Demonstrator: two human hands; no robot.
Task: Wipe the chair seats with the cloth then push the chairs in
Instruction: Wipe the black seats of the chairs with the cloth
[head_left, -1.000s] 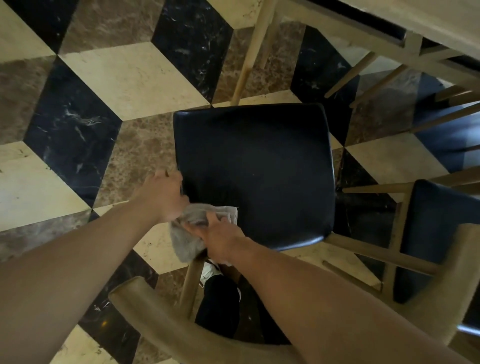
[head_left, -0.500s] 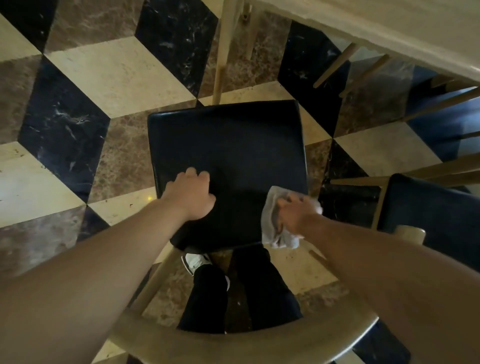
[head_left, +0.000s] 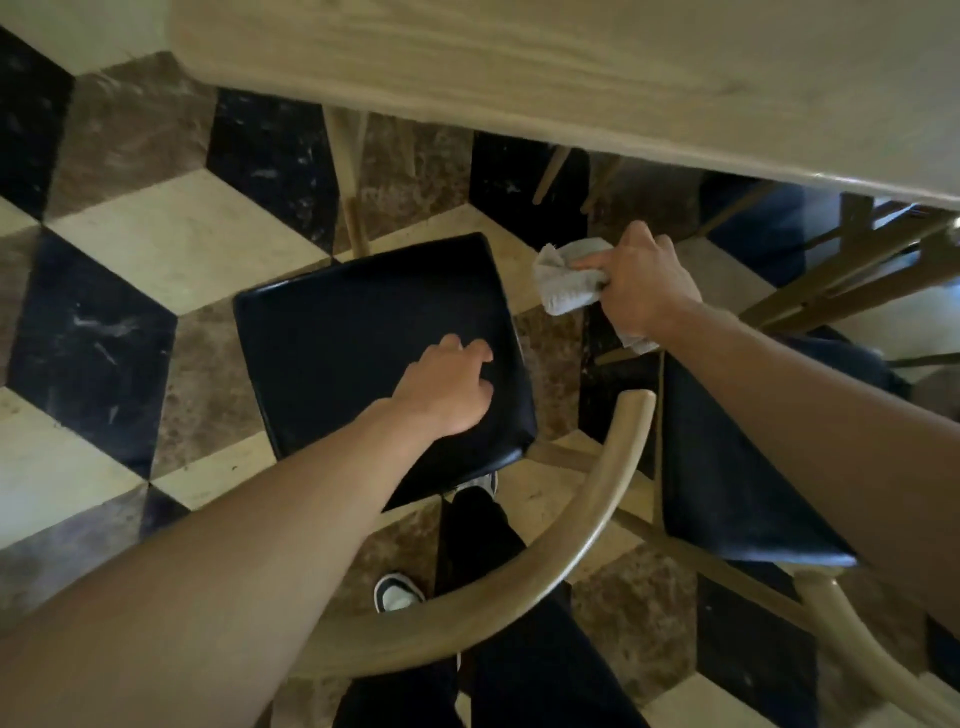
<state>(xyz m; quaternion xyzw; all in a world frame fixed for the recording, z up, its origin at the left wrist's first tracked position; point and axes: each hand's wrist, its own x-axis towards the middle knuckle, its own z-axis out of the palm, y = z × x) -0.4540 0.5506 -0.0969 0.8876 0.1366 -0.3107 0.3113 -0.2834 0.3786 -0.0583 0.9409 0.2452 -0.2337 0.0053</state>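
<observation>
A black padded chair seat (head_left: 353, 332) lies below me, framed by its curved wooden backrest (head_left: 582, 525). My left hand (head_left: 447, 387) rests on the seat's right half with its fingers loosely bent and holds nothing. Off the seat's far right corner, in the air above the floor, my right hand (head_left: 641, 283) grips a crumpled grey cloth (head_left: 563, 280). A second black chair seat (head_left: 727, 467) stands to the right, partly under my right forearm.
A pale wooden table top (head_left: 571, 67) spans the top of the view, with its leg (head_left: 348, 171) just beyond the first seat. More wooden chair rails (head_left: 852, 260) crowd the right. The marble floor (head_left: 171, 244) lies open to the left. My legs and shoes (head_left: 397, 592) stand behind the backrest.
My right hand has swept the cloth across the seat from its near left edge to the right and lifted it off past the far right corner. My left hand moved onto the seat's right half.
</observation>
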